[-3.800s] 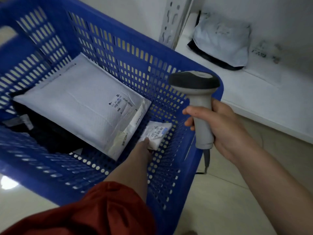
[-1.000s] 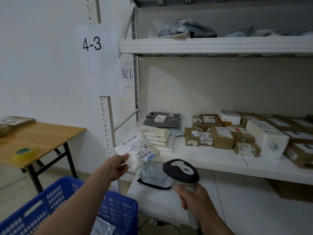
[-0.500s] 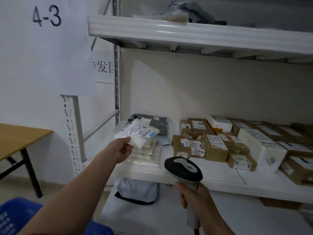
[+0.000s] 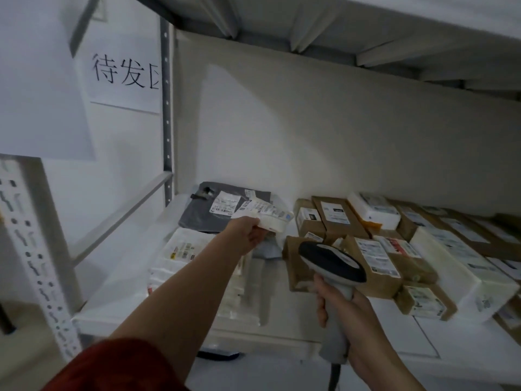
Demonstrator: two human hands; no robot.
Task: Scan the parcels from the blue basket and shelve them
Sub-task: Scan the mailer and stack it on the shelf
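My left hand (image 4: 245, 235) pinches a small white parcel (image 4: 270, 218) with a barcode label, holding it out over the middle shelf (image 4: 394, 328), above the grey mailer bag (image 4: 208, 213) and the white pouches (image 4: 183, 249) lying at the shelf's left end. My right hand (image 4: 342, 309) grips the handle of a grey barcode scanner (image 4: 332, 263), its dark head just in front of the brown boxes. The blue basket is out of view.
Several brown cardboard boxes (image 4: 332, 215) and white boxes (image 4: 456, 258) fill the shelf's right side. A perforated upright post (image 4: 36, 249) stands at the left, a paper sign (image 4: 124, 71) hangs on the wall, and the upper shelf's underside (image 4: 338, 21) is close overhead.
I have come closer to the shelf. My left hand has carried the small white parcel further in, over the grey mailer. The scanner hand has risen with it.
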